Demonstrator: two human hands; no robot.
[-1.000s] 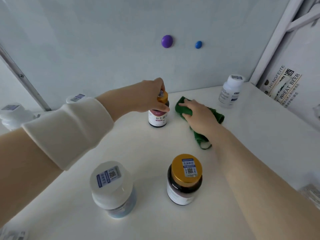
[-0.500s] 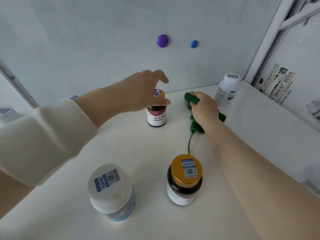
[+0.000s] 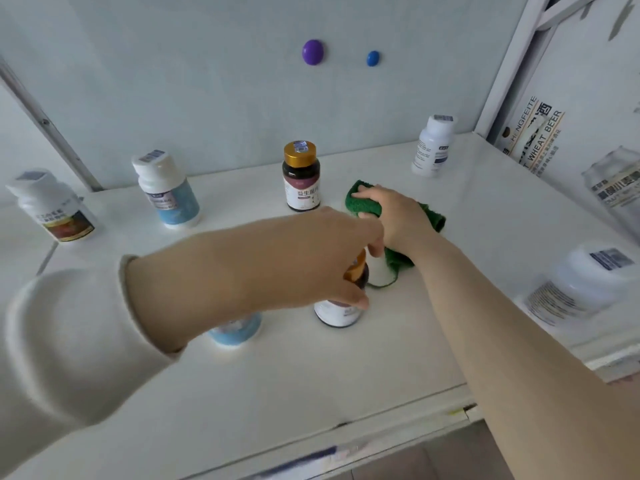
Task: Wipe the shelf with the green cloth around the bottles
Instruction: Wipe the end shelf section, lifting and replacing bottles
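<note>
While the right hand [image 3: 394, 220] holds the green cloth [image 3: 360, 207] down on the white shelf [image 3: 311, 382], the left hand [image 3: 311, 261] reaches over the near brown bottle [image 3: 336, 313]. The right fingers are curled over the bunched cloth and grip it. The cloth lies on the shelf towards the back, just to the right of the far brown bottle [image 3: 300, 181], and part of it sticks out behind the hand. The left fingers and thumb are curled round the top of the near brown bottle, by its gold cap, and hold it. That bottle stands upright near the middle of the shelf. A blue bottle [image 3: 235, 330] peeks out from under the left arm, close beside it. At the back left stand a white bottle with a blue label [image 3: 166, 195] and a white bottle with a brown label [image 3: 52, 209]. A small white bottle [image 3: 433, 147] stands at the back right. A blurry white bottle [image 3: 581, 285] is at the right edge. A purple dot [image 3: 312, 52] and a blue dot [image 3: 372, 58] are on the wall. A white sleeve [image 3: 69, 341] covers the left arm.
</note>
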